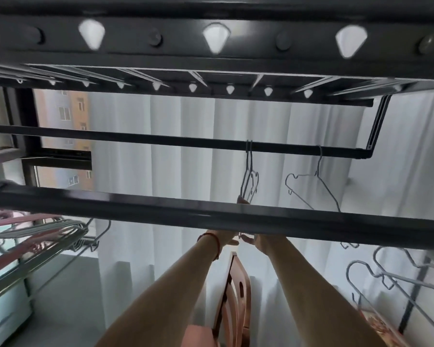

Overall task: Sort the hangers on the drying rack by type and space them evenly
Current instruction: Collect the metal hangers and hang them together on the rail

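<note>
Above my hands, paired wire hangers (249, 181) on far rod (161, 141). Left hand (229, 240), right hand (254, 242) together, grips hidden behind near bar (135, 204). Spacing step; next, slide one hanger aside.

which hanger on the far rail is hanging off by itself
The single wire hanger nearest the rail's right end. The others on that rail are bunched in a cluster to its left, above the hands.

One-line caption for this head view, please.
Both hands, left and right, reach past the near rack bar to paired wire hangers on the far rod.
</note>
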